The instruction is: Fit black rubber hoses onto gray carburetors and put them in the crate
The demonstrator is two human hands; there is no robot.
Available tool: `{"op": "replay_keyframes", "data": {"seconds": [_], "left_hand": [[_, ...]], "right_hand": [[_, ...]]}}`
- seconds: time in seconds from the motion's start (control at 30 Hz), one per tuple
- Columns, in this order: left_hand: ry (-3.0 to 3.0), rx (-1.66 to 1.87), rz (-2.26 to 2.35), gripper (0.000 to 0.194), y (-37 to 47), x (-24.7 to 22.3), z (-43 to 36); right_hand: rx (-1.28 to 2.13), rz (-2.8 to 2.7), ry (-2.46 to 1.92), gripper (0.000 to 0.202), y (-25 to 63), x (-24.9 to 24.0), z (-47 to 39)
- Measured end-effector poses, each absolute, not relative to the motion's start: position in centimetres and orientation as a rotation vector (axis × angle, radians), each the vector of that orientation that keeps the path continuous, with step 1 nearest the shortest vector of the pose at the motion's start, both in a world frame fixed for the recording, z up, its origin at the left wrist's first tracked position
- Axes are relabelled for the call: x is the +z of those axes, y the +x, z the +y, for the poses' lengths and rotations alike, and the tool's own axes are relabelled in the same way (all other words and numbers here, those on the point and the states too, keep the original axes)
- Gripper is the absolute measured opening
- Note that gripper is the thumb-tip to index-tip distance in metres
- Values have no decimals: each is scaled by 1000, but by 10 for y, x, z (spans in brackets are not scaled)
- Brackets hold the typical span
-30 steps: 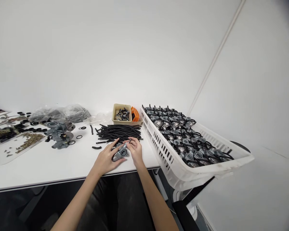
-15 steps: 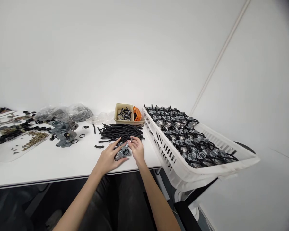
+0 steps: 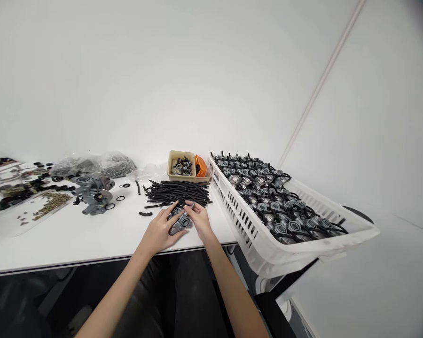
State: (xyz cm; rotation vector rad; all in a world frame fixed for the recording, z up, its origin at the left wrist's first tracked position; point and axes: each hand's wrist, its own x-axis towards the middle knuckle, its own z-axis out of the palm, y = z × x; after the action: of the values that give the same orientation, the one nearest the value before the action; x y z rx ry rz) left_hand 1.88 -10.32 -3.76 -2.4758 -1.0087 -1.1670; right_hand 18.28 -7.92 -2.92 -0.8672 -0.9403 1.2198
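Note:
A grey metal carburetor-like part [image 3: 181,222] rests on the white table near its front edge. Fingers and thumb of my left hand [image 3: 161,231] are wrapped round its left side. My right hand [image 3: 199,219] is at its upper right, thumb and fingertips pinched on a small slim piece at the top of the part; that piece is mostly hidden by the fingers. Just behind both hands lies a pile of black rubber tubes [image 3: 176,191].
On the right a white slatted crate [image 3: 248,237] holds several similar metal parts with black tubes. Behind the pile are a beige bin [image 3: 169,164] and an orange basket [image 3: 201,165]. More metal parts [image 3: 91,192], black rings [image 3: 120,198] and brass pieces [image 3: 52,204] lie left.
My right hand has shifted slightly left, its fingers closer together over the top of the metal part. My left hand keeps its hold.

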Motion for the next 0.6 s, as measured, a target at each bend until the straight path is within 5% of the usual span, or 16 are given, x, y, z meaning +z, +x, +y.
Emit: {"op": "replay_keyframes", "data": {"seconds": [0.37,0.6], "left_hand": [[-2449,-1197,-1086,57,20,-38,-104],[-2431,-1234,-1105,58,18,-41,-102]], "right_hand": [[1504,-863,-775,49,187,-24,-82],[1598,-868,-697,31,192,-25,-81]]}}
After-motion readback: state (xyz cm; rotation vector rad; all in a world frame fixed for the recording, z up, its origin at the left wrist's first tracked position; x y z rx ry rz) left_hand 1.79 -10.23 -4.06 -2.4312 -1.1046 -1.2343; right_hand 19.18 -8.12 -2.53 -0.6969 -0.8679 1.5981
